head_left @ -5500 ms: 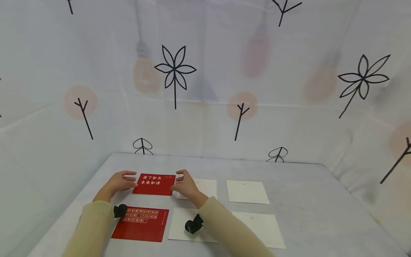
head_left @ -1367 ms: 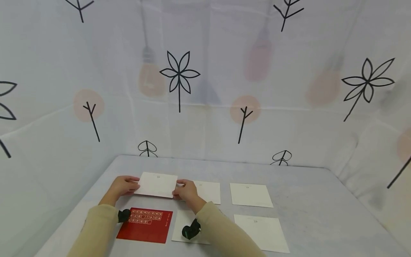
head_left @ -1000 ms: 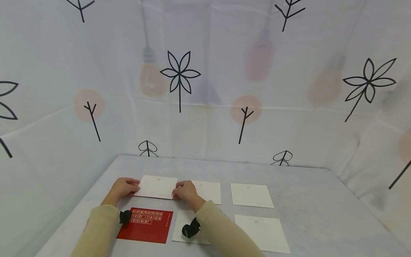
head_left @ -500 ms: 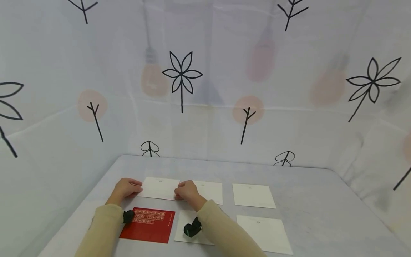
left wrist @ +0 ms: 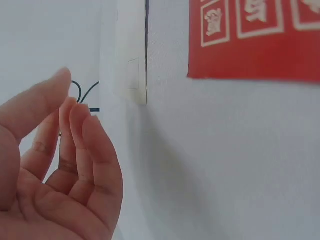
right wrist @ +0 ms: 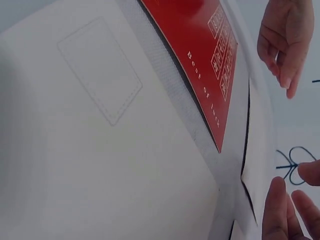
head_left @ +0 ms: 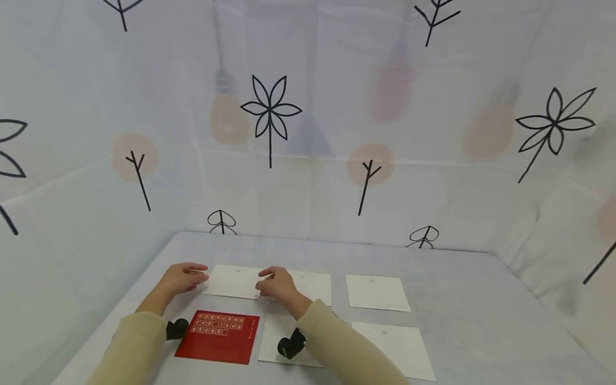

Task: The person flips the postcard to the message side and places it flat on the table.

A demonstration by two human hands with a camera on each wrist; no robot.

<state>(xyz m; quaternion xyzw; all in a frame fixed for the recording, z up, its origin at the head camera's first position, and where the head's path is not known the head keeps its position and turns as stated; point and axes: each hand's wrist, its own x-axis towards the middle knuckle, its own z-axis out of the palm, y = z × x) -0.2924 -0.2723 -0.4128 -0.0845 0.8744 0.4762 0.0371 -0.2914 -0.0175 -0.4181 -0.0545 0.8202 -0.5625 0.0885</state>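
Observation:
A white-backed postcard (head_left: 233, 282) lies at the far left of the table, blank side up. Just off its left edge, my left hand (head_left: 179, 279) is raised with loosely bent fingers and nothing between them, as the left wrist view confirms. Over its right edge hovers my right hand (head_left: 281, 285), its thumb and fingers apart, also holding nothing. It covers part of the far middle white postcard (head_left: 315, 286). Nearer me lies a red postcard (head_left: 218, 339) with pale printed characters and boxes. A thin stamp outline shows on a white card (right wrist: 90, 150) in the right wrist view.
Another white postcard (head_left: 377, 292) lies at the far right of the cards. In the near row are a middle white card (head_left: 273, 334), partly under my right sleeve, and a right one (head_left: 397, 347). A patterned white curtain (head_left: 308, 198) stands behind the table.
The far-left postcard showed its red face at first; it was then turned white side up and lowered flat. Both hands have let go of it, the left drawing off to the left.

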